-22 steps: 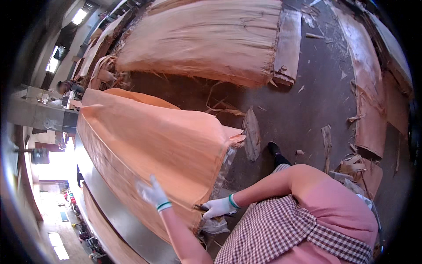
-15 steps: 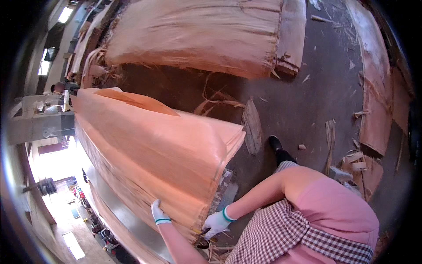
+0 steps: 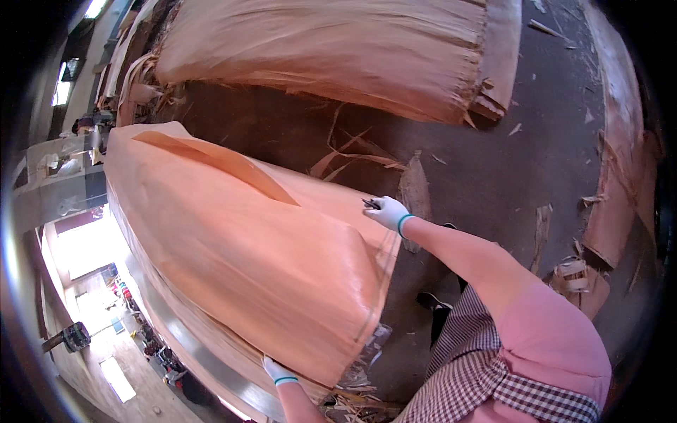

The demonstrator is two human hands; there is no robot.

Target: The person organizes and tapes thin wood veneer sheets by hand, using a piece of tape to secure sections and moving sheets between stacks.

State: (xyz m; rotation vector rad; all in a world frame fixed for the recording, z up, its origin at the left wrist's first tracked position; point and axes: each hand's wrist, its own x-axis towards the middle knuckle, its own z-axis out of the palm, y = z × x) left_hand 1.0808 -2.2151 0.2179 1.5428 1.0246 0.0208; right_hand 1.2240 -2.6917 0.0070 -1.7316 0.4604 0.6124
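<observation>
veneer sheets (image 3: 247, 240): left | veneer stack (image 3: 317, 53): beyond | scraps (image 3: 415, 185): on floor (image 3: 493, 183), right of sheets

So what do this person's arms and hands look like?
The left hand and right hand each wear a white glove with a teal-green cuff band. Both forearms are bare; a plain pink short sleeve covers the right shoulder.
</observation>
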